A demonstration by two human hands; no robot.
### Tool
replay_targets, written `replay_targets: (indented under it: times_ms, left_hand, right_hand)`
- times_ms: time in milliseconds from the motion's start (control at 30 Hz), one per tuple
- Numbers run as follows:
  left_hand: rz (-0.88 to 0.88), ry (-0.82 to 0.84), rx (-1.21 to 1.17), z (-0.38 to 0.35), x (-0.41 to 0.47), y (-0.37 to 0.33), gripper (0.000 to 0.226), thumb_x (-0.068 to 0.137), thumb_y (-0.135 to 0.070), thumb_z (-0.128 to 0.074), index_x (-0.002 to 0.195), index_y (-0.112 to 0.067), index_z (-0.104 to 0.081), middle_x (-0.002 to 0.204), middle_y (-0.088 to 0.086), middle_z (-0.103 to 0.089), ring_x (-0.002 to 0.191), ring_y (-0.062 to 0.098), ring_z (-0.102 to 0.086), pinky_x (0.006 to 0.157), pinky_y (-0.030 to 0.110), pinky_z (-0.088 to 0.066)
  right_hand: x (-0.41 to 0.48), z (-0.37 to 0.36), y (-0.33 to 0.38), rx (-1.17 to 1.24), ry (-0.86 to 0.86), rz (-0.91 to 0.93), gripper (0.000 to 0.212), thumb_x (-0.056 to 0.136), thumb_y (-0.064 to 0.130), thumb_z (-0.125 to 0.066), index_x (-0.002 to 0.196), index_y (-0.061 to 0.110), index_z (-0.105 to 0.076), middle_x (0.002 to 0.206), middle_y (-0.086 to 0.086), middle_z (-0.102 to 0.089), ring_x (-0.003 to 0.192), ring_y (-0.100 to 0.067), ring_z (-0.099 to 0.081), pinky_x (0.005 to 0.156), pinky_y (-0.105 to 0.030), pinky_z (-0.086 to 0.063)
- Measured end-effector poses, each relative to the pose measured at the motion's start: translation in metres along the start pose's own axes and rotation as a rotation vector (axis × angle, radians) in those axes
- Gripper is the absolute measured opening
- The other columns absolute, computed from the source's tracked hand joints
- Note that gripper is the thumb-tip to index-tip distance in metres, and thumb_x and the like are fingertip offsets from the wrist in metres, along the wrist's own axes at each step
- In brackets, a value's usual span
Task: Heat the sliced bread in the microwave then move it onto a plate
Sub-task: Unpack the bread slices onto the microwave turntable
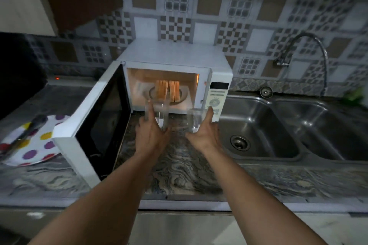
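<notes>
White microwave (pixel 175 53): stands on the marbled table (pixel 179 167), cavity lit orange, door (pixel 95 125) swung fully open to the left.
Bread (pixel 167 90): several slices stand on edge inside the cavity, over the round turntable (pixel 184 95).
Clear container (pixel 193 119): a see-through, motion-blurred shape at the cavity mouth between the hands. Whether the slices sit in it cannot be told.
Left hand (pixel 152 135): fingers straight and pointing forward, flat against the clear shape's left side, not curled round it.
Right hand (pixel 205 133): fingers spread and extended, thumb apart, against the right side, just below the control panel (pixel 218 97).
Plate (pixel 37 145): spotted, on the table left of the door, a dark utensil (pixel 27 131) lying across it. The door's lower corner overlaps its edge in this view.
Sink (pixel 268 103): steel, just right of the microwave.
Step in hand: bread at the oven, both palms on the clear shape. Going in or coming out is not readable, nor whether heating is done.
Next move: if loading, both hands must clear the opening before the door can swing shut. If unloading, the load has to come back past the door to reach the plate, and the utensil probably needs shifting.
</notes>
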State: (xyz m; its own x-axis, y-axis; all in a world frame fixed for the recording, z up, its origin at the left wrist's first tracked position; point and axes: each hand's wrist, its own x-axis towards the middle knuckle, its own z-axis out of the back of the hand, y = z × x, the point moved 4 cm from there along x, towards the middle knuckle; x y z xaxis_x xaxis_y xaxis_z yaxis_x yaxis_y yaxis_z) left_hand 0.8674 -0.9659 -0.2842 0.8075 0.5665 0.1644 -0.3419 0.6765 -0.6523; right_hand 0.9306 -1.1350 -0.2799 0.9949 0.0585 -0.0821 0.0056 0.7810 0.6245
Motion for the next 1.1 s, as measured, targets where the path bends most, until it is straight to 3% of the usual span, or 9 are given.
replay_targets:
  times_ms: [133, 267, 433, 767, 1100]
  left_hand:
    - [-0.062, -0.013, 0.027, 0.045, 0.005, -0.033, 0.106, 0.084, -0.046, -0.069, 0.153, -0.035, 0.011, 0.133, 0.025, -0.048, 0.118, 0.045, -0.049, 0.096, 0.05, -0.043]
    - [-0.13, -0.062, 0.03, 0.083, 0.018, -0.064, 0.108, 0.084, -0.048, -0.069, 0.154, -0.031, 0.011, 0.132, 0.028, -0.048, 0.119, 0.045, -0.049, 0.098, 0.05, -0.042]
    - [-0.159, -0.075, 0.042, 0.109, 0.052, -0.095, 0.107, 0.085, -0.045, -0.067, 0.154, -0.032, 0.014, 0.129, 0.024, -0.049, 0.115, 0.041, -0.049, 0.094, 0.045, -0.042]
    - [-0.09, -0.053, 0.075, 0.09, 0.174, -0.116, 0.108, 0.086, -0.044, -0.068, 0.151, -0.041, 0.019, 0.141, 0.019, -0.04, 0.122, 0.038, -0.047, 0.098, 0.049, -0.046]
    - [-0.076, -0.088, 0.144, 0.046, 0.281, -0.106, 0.109, 0.082, -0.051, -0.07, 0.153, -0.039, 0.012, 0.146, 0.019, -0.04, 0.125, 0.041, -0.048, 0.097, 0.047, -0.047]
  right_hand:
    - [-0.013, 0.038, 0.027, 0.034, -0.041, 0.026, 0.124, 0.079, 0.043, -0.081, 0.153, 0.037, 0.019, 0.159, -0.023, -0.024, 0.139, -0.044, -0.037, 0.109, -0.052, -0.042]
    - [-0.016, 0.075, 0.057, 0.078, -0.109, 0.08, 0.124, 0.075, 0.045, -0.081, 0.15, 0.044, 0.018, 0.158, -0.019, -0.032, 0.135, -0.042, -0.044, 0.106, -0.052, -0.046]
    - [0.004, 0.113, 0.089, 0.059, -0.126, 0.113, 0.123, 0.079, 0.046, -0.08, 0.157, 0.032, 0.015, 0.159, -0.021, -0.026, 0.139, -0.041, -0.04, 0.107, -0.046, -0.043]
    - [0.115, 0.126, 0.144, 0.028, -0.131, 0.198, 0.111, 0.081, 0.038, -0.078, 0.157, 0.036, 0.003, 0.141, -0.017, -0.042, 0.122, -0.039, -0.052, 0.1, -0.046, -0.05]
    - [0.227, 0.088, 0.177, -0.086, -0.086, 0.218, 0.113, 0.084, 0.042, -0.075, 0.158, 0.032, 0.01, 0.146, -0.018, -0.04, 0.125, -0.039, -0.052, 0.099, -0.044, -0.049]
